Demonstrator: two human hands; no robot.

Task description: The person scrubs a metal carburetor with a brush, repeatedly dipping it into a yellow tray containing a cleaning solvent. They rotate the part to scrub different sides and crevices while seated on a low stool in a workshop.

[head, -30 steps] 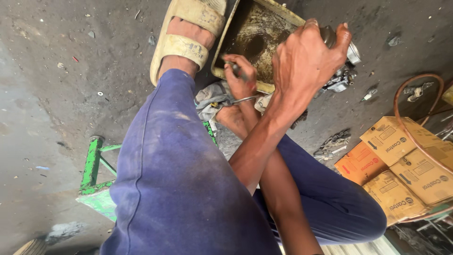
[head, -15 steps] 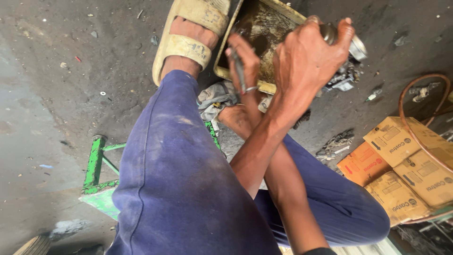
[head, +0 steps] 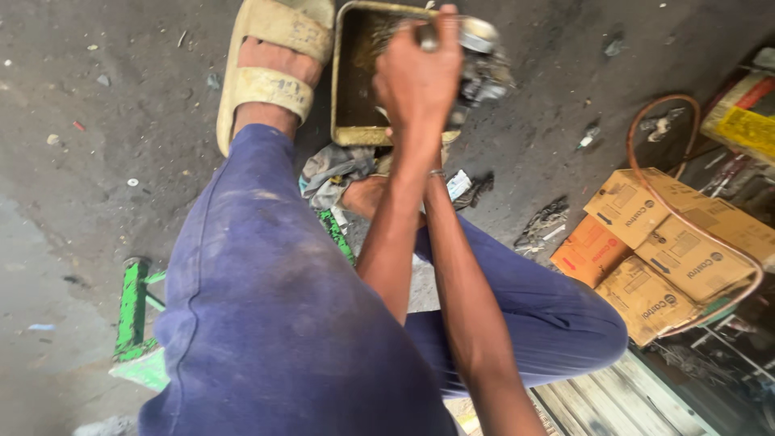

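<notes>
Metal part [head: 484,60], grey, oily, sits over right edge of rectangular tray [head: 347,97]. L to R: sandal [head: 270,64], tray, hand [head: 416,77] clamped on the part; which hand, and other hand's grip: can't tell. Cardboard boxes [head: 670,250] far right.

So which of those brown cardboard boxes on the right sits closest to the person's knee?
The orange-brown cardboard box at the stack's left edge. It sits lowest and darkest, nearer the blue-trousered knee than the paler boxes beside it.
</notes>
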